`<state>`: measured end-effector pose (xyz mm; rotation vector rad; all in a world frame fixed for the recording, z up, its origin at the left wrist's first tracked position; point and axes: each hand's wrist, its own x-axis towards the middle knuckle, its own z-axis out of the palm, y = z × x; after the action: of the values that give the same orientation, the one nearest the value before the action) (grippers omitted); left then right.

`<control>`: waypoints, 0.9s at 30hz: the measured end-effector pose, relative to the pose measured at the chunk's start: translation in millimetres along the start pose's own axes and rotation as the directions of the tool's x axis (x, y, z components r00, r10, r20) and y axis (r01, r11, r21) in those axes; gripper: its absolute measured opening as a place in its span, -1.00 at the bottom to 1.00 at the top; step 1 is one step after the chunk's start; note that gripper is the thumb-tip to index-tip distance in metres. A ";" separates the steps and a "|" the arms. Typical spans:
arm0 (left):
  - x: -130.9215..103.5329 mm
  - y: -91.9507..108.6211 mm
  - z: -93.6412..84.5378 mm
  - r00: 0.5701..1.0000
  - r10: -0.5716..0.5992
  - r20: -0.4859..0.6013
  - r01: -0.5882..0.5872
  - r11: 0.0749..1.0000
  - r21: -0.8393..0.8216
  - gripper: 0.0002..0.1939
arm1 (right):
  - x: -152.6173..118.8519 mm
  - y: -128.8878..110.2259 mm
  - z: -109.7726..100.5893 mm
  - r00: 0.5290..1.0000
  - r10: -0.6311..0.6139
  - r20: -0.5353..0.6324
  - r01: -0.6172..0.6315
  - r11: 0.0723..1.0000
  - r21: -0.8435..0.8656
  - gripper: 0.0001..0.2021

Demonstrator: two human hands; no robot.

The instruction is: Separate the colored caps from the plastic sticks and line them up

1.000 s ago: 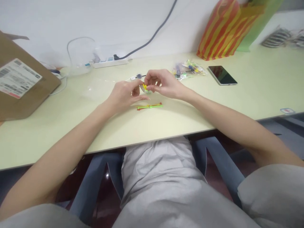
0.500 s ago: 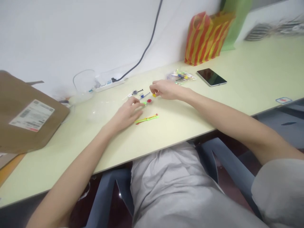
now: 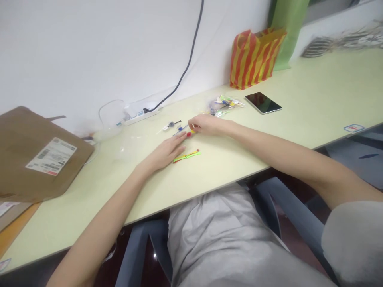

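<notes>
My left hand [image 3: 166,152] lies nearly flat on the table, fingers stretched out, with its fingertips by a small round red piece [image 3: 188,134]. Just to the right, the fingers of my right hand [image 3: 206,124] are pinched at a small yellow piece [image 3: 193,131], partly hidden by them. Thin green, yellow and red plastic sticks [image 3: 187,156] lie together in front of my left fingers. Beyond the hands are a small blue piece with a stem [image 3: 180,128] and a dark one with a black stem [image 3: 171,124].
Clear bags of colourful parts [image 3: 226,104] lie behind my right hand, near a dark-screened tablet [image 3: 263,103]. A striped bag [image 3: 255,59] stands against the wall. At left is a cardboard box [image 3: 38,155]; a power strip [image 3: 140,115] with a black cable runs along the wall.
My left fingers have straightened and flattened by the red piece, covering where a small green piece showed. My right hand stays pinched at the yellow piece, now closer to the red one. The view has shifted slightly.
</notes>
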<state>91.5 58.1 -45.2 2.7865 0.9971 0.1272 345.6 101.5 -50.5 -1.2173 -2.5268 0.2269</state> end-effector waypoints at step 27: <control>-4.1 -1.5 -3.3 1.000 -0.019 -0.003 0.019 0.999 0.051 -0.39 | 1.4 -7.7 -4.1 1.000 0.011 0.000 -0.011 0.999 -0.051 -0.85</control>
<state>86.9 57.1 -42.4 2.8222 1.0420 0.1039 340.7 97.7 -44.2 -1.2508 -2.5409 0.1664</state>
